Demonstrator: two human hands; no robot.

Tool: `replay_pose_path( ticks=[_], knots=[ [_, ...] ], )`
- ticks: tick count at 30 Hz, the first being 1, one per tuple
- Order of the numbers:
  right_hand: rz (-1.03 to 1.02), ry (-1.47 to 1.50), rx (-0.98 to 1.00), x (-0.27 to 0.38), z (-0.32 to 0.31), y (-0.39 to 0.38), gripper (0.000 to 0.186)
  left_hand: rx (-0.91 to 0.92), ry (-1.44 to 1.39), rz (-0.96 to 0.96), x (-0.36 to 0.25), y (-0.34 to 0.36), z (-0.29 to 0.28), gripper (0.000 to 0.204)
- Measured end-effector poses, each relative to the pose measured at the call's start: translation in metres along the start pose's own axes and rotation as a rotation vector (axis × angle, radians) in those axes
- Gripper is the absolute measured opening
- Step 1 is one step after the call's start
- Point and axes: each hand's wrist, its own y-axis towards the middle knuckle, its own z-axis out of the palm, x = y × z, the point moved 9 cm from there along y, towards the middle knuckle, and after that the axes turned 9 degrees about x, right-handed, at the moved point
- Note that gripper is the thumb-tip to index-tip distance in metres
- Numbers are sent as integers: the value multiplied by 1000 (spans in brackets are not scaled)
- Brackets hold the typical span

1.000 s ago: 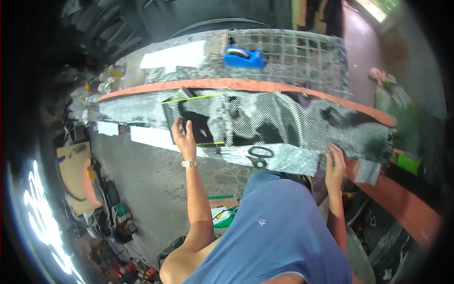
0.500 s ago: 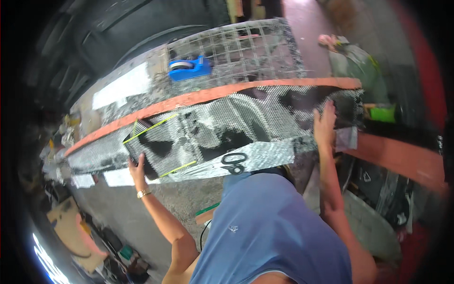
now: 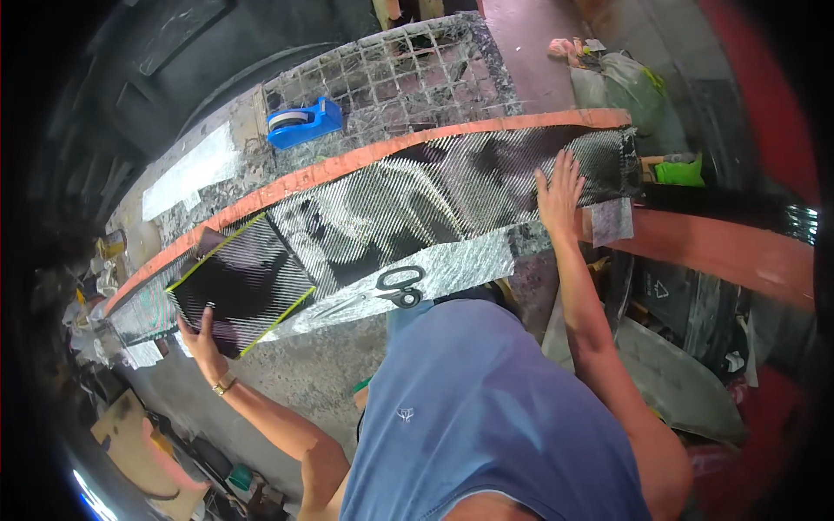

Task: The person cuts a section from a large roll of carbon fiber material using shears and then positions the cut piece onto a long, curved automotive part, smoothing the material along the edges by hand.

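Observation:
A long strip of black-and-silver woven fabric [image 3: 373, 217], like carbon cloth, lies along an orange-edged board [image 3: 347, 161]. Its left end is folded over into a dark flap [image 3: 234, 286] bordered by yellow lines. My left hand [image 3: 204, 352] grips the flap's near left corner, thumb on top and the other fingers partly hidden beneath. My right hand [image 3: 560, 193] rests flat on the strip near its right end, fingers stretched out. Between my hands, black-handled scissors [image 3: 401, 291] lie at the front edge on a pale, shiny sheet [image 3: 469, 269].
A blue tape dispenser [image 3: 304, 123] stands behind the board on the stained worktop, beside a wire grid [image 3: 391, 74]. A white sheet [image 3: 191, 169] lies at the far left. Another orange piece [image 3: 712, 247] extends right. Bags [image 3: 621, 87] sit on the floor at the far right.
My left hand has drawn the fabric's left end further over to the left and nearer, so the flap shows larger. My right hand stays flat on the strip; the whole view has shifted.

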Motion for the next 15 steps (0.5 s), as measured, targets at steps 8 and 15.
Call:
replay_pose_path(
  ticks=[8,15],
  knots=[
    [0,-43,-15,1,-1,5,74,2,-3,65,-35,18,-63,72],
    [-9,-122,-60,-25,16,8,73,-121,-10,70,2,47,-128,77]
  ],
)
